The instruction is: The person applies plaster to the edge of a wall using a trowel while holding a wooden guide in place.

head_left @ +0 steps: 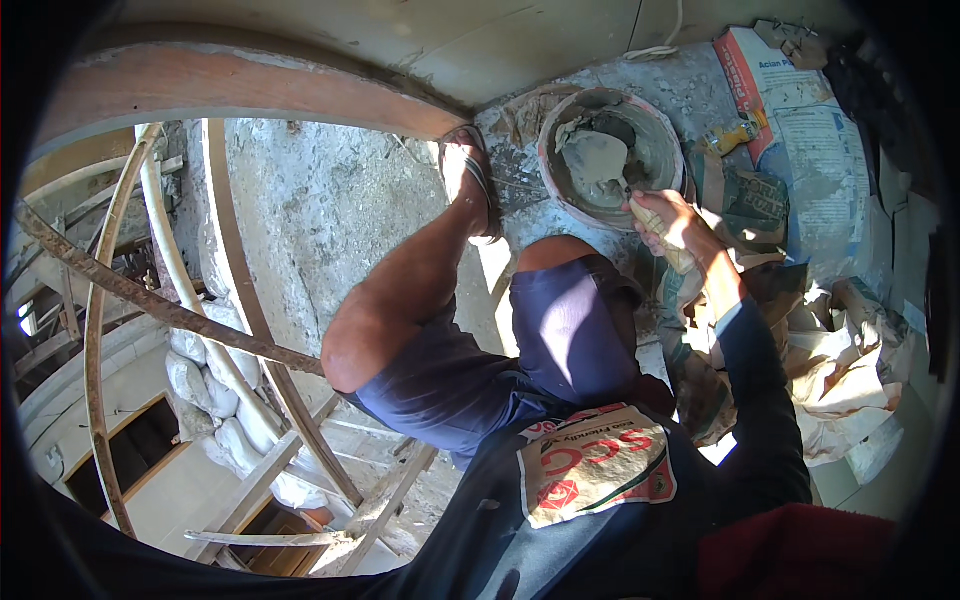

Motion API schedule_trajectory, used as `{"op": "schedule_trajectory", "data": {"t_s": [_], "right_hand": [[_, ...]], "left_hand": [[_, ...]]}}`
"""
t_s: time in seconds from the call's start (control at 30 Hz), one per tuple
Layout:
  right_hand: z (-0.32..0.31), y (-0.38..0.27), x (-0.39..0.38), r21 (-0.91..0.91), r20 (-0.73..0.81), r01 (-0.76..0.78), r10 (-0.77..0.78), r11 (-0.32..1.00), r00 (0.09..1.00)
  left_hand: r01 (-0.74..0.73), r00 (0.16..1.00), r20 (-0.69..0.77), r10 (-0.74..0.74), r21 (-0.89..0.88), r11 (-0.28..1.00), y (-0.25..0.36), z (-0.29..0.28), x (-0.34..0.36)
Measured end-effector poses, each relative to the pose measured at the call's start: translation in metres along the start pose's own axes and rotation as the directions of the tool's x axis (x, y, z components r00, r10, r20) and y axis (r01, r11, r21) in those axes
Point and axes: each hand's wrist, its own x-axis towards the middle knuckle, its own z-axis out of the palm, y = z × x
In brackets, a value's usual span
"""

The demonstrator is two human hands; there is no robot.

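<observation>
My right hand (684, 224) is closed around the pale handle of a trowel (597, 157). The trowel's blade reaches into a round bucket (556, 192) and looks coated in wet grey-white plaster. More plaster (655, 150) clings to the bucket's inside wall, with darker grey stuff at the far side. The bucket stands on the floor in front of my bent knee. My left hand does not show; the dark sleeve on that side runs off at the lower left.
A large plaster bag (822, 185) lies right of the bucket, with a yellow-handled tool (732, 136) beside it. Crumpled paper sacks (830, 370) lie by my right arm. To my left, wooden poles (230, 260) cross over a drop to a lower level with white sacks (200, 385).
</observation>
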Motion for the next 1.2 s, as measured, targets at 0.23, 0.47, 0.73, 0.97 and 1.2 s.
{"op": "schedule_trajectory", "data": {"t_s": [0.23, 0.47, 0.73, 0.97, 1.2], "right_hand": [[0.009, -0.004, -0.022, 0.083, 0.199, 0.293, -0.304, 0.952, 0.932], [0.108, -0.094, -0.037, 0.093, 0.459, 0.696, -0.651, 0.712, 0.604], [0.215, -0.122, 0.021, -0.194, 0.325, 0.978, -0.936, 0.075, 0.136], [0.242, -0.115, 0.072, -0.476, 0.328, 0.802, -0.919, -0.361, -0.218], [0.179, -0.106, 0.036, -0.408, 0.422, 0.902, -0.905, -0.138, 0.053]], "left_hand": [[0.010, 0.999, -0.041, -0.009, 0.028, 1.000, -0.012, -0.004, 0.010], [0.038, 0.998, -0.057, -0.035, 0.054, 0.998, -0.014, -0.013, 0.015], [0.084, 0.995, -0.057, -0.080, 0.067, 0.994, -0.024, -0.015, -0.002], [0.095, 0.995, -0.045, -0.093, 0.051, 0.994, -0.029, -0.007, -0.001], [0.108, 0.994, -0.037, -0.106, 0.050, 0.993, -0.031, -0.008, -0.005]]}}
